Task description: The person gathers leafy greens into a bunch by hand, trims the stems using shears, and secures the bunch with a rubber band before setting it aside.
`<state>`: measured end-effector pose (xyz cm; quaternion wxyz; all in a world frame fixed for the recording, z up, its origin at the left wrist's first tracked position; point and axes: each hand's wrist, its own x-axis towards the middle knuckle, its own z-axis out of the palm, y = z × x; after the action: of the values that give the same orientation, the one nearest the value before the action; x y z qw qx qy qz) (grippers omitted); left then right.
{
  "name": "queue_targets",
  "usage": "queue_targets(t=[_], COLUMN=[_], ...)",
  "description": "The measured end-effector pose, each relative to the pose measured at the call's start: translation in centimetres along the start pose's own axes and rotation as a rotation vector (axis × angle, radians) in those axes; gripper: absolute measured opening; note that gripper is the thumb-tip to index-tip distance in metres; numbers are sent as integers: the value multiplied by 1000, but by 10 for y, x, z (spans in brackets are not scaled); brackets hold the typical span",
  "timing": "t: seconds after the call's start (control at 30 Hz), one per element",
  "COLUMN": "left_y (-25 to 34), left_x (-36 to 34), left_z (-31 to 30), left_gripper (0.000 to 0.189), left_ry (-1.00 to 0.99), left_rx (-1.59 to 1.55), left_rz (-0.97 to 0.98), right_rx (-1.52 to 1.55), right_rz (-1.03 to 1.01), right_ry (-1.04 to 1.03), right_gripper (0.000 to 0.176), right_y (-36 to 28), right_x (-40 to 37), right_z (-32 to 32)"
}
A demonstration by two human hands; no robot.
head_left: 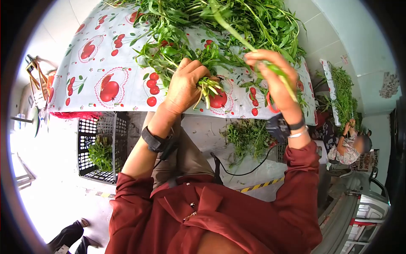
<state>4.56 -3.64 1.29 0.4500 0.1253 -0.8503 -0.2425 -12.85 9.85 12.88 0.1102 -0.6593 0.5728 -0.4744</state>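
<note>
My left hand is closed around a bunch of leafy green vegetable stems. Their pale stem ends stick out on the right of the fist, and leaves spread out above it. My right hand, a little blurred, has its fingers wrapped around a long green stem that slants from the upper left down past the wrist. Beyond both hands lies a large pile of the same greens on a table with a cherry-print cover. Small leaf bits are scattered between my hands.
Below the table at left stands a black plastic crate with greens inside. More greens lie on the floor, near a black cable. At right, another person handles greens at a second table. Someone's legs show at lower left.
</note>
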Motion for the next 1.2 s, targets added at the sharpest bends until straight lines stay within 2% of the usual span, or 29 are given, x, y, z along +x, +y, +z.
queue_targets(t=[0.07, 0.1, 0.17, 0.27, 0.3, 0.43, 0.53, 0.6, 0.87, 0.93, 1.03, 1.2], left_y=[-1, -2, -2, 2, 0, 0, 2, 3, 0, 1, 3, 3], left_x=[-1, -1, -1, -2, -3, -3, -2, -1, -3, -2, 0, -1], left_z=[1, 1, 0, 2, 3, 8, 2, -2, -1, -4, -6, -4], left_gripper=[21, 21, 23, 29, 38, 42, 46, 49, 43, 39, 35, 33], left_ry=[9, 25, 25, 35, 25, 115, 103, 19, 18, -10, -11, 19], left_rx=[4, -12, -31, -167, -169, -266, -259, -224, -190, -180, -157, -162], left_rz=[-5, 1, 16, -82, -68, -99, -71, -1, 17, 32, 70, 52], right_rx=[-39, -36, -89, -91, -132, -105, -125, -100, -44, 146, 33, 55], right_rz=[-20, -19, 51, -53, -67, -37, -44, -16, 29, 124, 77, 78], right_ry=[-144, -147, -248, -231, -214, -245, -237, -255, -258, -234, -295, -296], right_gripper=[24, 24, 24, 24, 24, 22, 22, 23, 24, 25, 28, 28], right_y=[24, 29, 35, 48, 49, 51, 47, 51, 47, 49, 42, 48], right_x=[4, 5, 7, 9, 10, 12, 13, 12, 11, 9, 10, 11], right_z=[13, 19, 28, 44, 50, 60, 62, 63, 68, 71, 63, 57])
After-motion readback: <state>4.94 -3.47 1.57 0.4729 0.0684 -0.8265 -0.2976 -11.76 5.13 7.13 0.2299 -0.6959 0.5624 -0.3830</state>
